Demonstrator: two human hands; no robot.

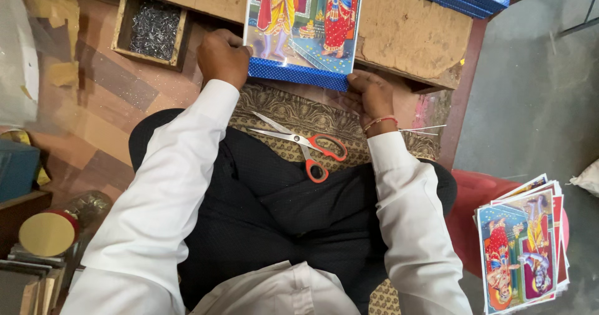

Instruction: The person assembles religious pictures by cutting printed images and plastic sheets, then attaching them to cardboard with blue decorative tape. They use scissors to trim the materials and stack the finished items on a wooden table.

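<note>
The left hand (223,57) and right hand (369,93) clamp their fingers on the near corners of a blue-bordered picture board (304,24) lying on the table (405,34). It looks stiff, light, probably crease-prone; edges suit gripping. Scissors (304,144) lie below the fingers.

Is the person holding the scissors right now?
No, the scissors lie on the lap while the left hand and right hand grip the framed picture.
</note>
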